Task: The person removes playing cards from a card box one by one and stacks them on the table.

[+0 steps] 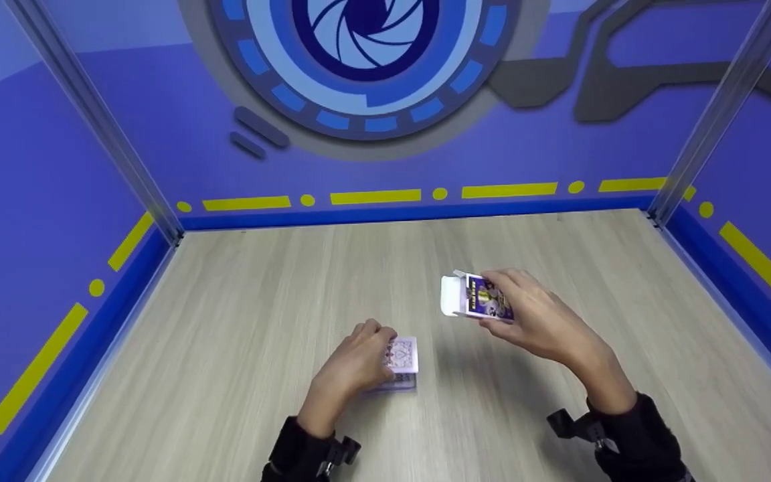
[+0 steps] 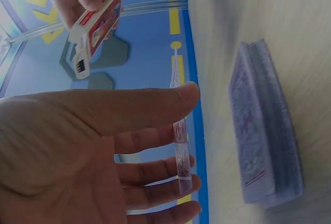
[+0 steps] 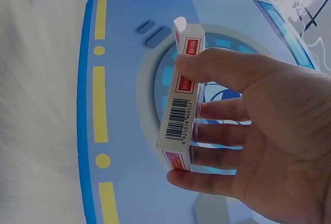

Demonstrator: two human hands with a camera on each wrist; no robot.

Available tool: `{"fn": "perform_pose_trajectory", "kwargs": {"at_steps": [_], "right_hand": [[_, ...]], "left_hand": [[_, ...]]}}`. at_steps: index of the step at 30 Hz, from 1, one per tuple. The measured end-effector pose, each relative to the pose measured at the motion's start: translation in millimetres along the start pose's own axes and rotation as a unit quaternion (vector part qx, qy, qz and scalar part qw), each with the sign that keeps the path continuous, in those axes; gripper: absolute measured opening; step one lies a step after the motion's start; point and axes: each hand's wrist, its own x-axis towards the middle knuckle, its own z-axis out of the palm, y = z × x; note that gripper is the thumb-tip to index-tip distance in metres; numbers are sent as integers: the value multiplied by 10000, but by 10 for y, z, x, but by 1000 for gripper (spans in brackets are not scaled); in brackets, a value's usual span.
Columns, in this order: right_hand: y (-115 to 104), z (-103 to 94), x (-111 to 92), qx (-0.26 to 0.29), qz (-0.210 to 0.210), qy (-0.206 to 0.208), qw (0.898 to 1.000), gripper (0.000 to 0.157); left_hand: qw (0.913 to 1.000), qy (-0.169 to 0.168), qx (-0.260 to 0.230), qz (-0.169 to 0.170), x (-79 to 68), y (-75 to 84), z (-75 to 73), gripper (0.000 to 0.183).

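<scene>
My left hand [image 1: 353, 358] pinches a thin packet of playing cards [image 1: 404, 353] by its edges, thumb on one side and fingers on the other. These cards show a patterned pale back, and in the left wrist view they appear edge-on. Below them a deck of playing cards [image 2: 266, 125] lies on the table, its layers slightly out of line. Raised to the right, my right hand [image 1: 539, 311] grips a card box [image 1: 489, 298] between thumb and fingers. The box's white end flap [image 1: 451, 296] hangs open toward the left. A barcode [image 3: 177, 119] marks its narrow side.
The wood-grain table [image 1: 278, 288] is enclosed by blue printed panels [image 1: 124, 134] at the back and both sides. Metal posts [image 1: 101, 127] stand at the back corners. A black wrist mount [image 1: 640, 438] is strapped to each forearm.
</scene>
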Motion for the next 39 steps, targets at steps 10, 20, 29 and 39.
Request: {"fn": "perform_pose_trajectory", "kwargs": {"at_steps": [10,20,29,39], "right_hand": [[6,5,3,-19,-60,-8,10000,64],[9,-5,-3,-69,-26,-42,10000,67],[11,-10,-7,-48,-11,-25,10000,66],[13,-10,-5,-65,-44,-27,10000,66]], "left_hand": [[9997,-205,71,-88,23,-19,116,57],[9993,-340,53,-128,37,-57,183,53],[9994,-342,33,-109,47,-79,213,58],[9993,-318,160,-74,29,-59,215,48]]}}
